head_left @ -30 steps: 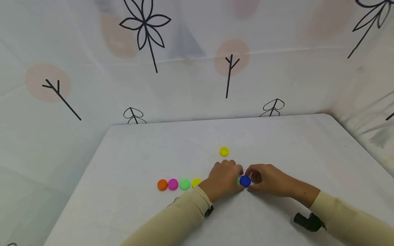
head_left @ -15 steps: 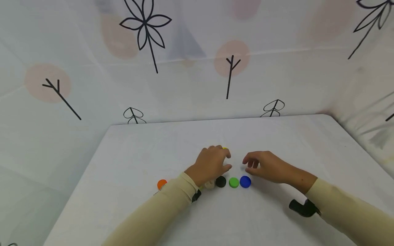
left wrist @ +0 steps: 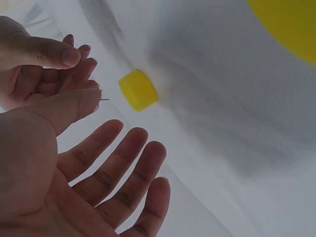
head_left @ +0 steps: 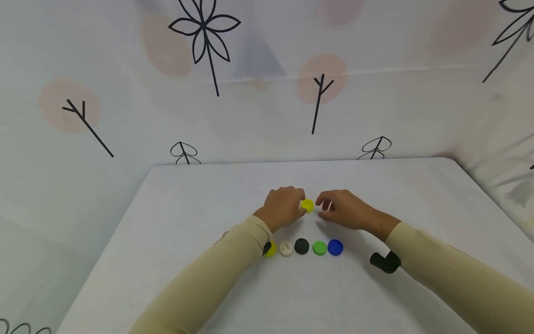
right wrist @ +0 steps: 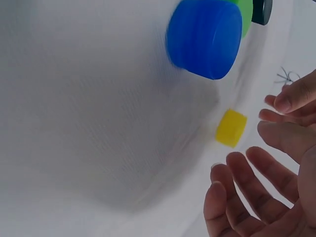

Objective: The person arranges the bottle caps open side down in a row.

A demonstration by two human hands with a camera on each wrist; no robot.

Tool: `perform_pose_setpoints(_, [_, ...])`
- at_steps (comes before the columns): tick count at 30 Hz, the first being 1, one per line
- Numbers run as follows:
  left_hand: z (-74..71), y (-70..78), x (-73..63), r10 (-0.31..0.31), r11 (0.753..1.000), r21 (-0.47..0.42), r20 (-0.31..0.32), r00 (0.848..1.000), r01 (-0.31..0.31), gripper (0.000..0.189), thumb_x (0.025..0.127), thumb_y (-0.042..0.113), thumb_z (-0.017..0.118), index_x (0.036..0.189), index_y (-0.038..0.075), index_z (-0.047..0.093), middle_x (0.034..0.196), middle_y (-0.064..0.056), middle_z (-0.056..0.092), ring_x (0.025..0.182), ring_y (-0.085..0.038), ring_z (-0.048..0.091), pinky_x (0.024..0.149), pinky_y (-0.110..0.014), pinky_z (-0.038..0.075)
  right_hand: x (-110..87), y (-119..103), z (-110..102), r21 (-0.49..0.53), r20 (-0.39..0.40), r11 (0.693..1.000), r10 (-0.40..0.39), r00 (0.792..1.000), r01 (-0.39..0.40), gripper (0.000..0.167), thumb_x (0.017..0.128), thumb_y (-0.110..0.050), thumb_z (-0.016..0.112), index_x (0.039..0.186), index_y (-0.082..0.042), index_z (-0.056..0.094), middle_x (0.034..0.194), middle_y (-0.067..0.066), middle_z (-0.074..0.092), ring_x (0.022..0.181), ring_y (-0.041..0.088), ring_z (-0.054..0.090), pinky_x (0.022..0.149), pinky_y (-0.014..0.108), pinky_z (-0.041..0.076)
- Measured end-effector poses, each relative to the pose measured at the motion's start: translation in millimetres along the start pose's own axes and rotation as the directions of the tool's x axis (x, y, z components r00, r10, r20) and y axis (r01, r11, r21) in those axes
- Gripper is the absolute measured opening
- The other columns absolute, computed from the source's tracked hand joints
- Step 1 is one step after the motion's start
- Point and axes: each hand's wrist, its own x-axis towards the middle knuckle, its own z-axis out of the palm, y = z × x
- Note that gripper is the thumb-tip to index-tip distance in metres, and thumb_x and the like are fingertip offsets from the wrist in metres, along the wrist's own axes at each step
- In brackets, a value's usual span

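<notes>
A lone yellow bottle cap (head_left: 308,205) lies on the white table between my two hands, behind the row of caps. My left hand (head_left: 282,208) is just left of it, fingers spread and relaxed, holding nothing. On the cap's other side my right hand (head_left: 344,209) hovers with loosely bent fingers, also holding nothing. Both wrist views show space between the fingers and the yellow cap (left wrist: 138,90). Nearer me stands a row: yellow cap (head_left: 272,249), white cap (head_left: 286,248), black cap (head_left: 301,246), green cap (head_left: 320,248) and blue cap (head_left: 335,247).
My left sleeve (head_left: 212,273) covers the row's left part. Dark wrist camera (head_left: 385,262) hangs under the right sleeve. The table (head_left: 375,297) meets a patterned cloth backdrop (head_left: 258,120) at its far edge.
Both hands have left the blue cap, which stays at the row's right end. They have moved away from me to either side of the lone yellow cap. The view shifted slightly.
</notes>
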Motion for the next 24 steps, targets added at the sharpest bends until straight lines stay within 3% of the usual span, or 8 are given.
perform_pose_setpoints(13, [6.6,-2.1,19.7,-0.061,0.998,0.025,0.081,0.995,0.059,0.034,0.095,0.033,0.069,0.124,0.015,0.067,0.117,0.002,0.072,0.099,-0.016,0.067,0.096,-0.044,0.052,25.7,-3,7,-0.027,0.028,0.998,0.057,0.998,-0.056,0.039,0.091,-0.018,0.074,0.124,-0.001,0.064,0.099,0.012,0.071,0.087,0.021,0.065,0.081,0.034,0.058])
perform_pose_setpoints(24, [12.2,-2.9,27.0,-0.056,0.998,0.021,0.073,0.996,0.055,0.026,0.097,0.03,0.067,0.116,0.013,0.069,0.101,0.001,0.071,0.085,-0.016,0.062,0.091,-0.043,0.052,33.6,0,9,-0.031,0.034,0.997,0.072,0.997,-0.071,0.036,0.091,-0.017,0.073,0.122,-0.002,0.066,0.097,0.011,0.07,0.087,0.022,0.063,0.083,0.036,0.056])
